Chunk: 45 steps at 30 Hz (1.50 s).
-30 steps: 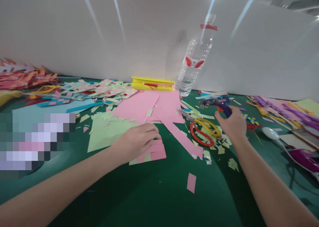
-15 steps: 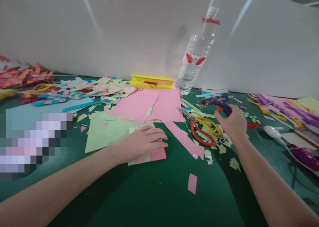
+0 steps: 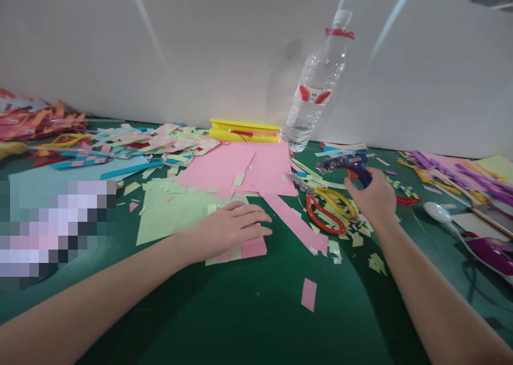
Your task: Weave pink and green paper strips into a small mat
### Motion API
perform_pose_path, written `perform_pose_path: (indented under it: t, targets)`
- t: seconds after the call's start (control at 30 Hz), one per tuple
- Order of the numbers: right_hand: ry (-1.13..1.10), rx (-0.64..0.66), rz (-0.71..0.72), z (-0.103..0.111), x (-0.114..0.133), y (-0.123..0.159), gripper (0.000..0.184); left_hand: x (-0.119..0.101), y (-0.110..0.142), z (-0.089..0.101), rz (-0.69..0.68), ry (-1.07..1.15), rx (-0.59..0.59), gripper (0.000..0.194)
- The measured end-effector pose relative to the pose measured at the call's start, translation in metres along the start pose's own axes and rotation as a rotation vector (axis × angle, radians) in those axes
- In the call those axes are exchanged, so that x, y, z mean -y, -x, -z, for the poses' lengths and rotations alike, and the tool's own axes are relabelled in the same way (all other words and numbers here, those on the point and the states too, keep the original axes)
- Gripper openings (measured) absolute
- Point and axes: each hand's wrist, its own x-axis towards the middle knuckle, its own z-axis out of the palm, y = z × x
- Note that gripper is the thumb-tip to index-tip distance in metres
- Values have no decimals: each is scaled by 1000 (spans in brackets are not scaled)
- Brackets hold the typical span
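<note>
My left hand (image 3: 230, 228) lies palm down, fingers stretched out, on a small pink and pale green paper piece (image 3: 254, 247), which it partly covers. In my right hand (image 3: 374, 194) is a dark blue glue gun (image 3: 360, 173), gripped by its handle, with a small red light lit and the nozzle pointing left. Scissors with red and yellow handles (image 3: 326, 227) lie just left of that hand among pale green scraps. Between the hands a long pink strip (image 3: 294, 223) runs from the pink sheets (image 3: 274, 167). A light green sheet (image 3: 160, 215) reaches under my left wrist.
A clear plastic bottle (image 3: 316, 82) leans at the white wall beside a yellow folded paper (image 3: 240, 132). Woven paper strips (image 3: 160, 140) are heaped at the back left. To the right lie a white spoon (image 3: 438, 213) and a purple object (image 3: 491, 255). A pink scrap (image 3: 309, 294) lies in front.
My left hand's fingers have shifted very slightly to the right over the paper piece. My right hand keeps the glue gun in nearly the same place.
</note>
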Motion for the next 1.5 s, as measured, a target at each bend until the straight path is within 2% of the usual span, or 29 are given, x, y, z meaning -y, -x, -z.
perform_pose_path:
  t: [0.07,0.13,0.23,0.47,0.67,0.87,1.1,1.17,1.3,1.37,1.5]
  targets:
    - [10,19,-9,1,1,0,57,0,0,0,-6,15,15,56]
    - [12,26,-14,2,2,0,57,1,0,-1,-8,20,9,48]
    - [10,25,-6,2,2,0,56,1,-1,-1,-14,20,-30,39]
    - [-27,-20,32,0,0,0,53,-1,-1,3,-9,6,-108,38]
    - [-15,13,22,2,1,0,54,-2,1,2,-11,20,-194,28]
    - [-29,-10,37,5,9,3,56,2,2,3,68,172,-244,14]
    - [-36,-12,68,8,15,5,57,0,13,13,134,257,-323,20]
    - [-49,-20,99,9,17,7,57,-3,20,18,183,283,-340,22]
    - [-83,-55,212,13,28,14,54,-8,37,24,272,314,-301,22]
    - [-96,-59,299,15,37,20,52,-10,45,25,287,301,-297,22]
    - [-148,-13,558,20,60,39,47,-12,54,23,305,274,-314,21]
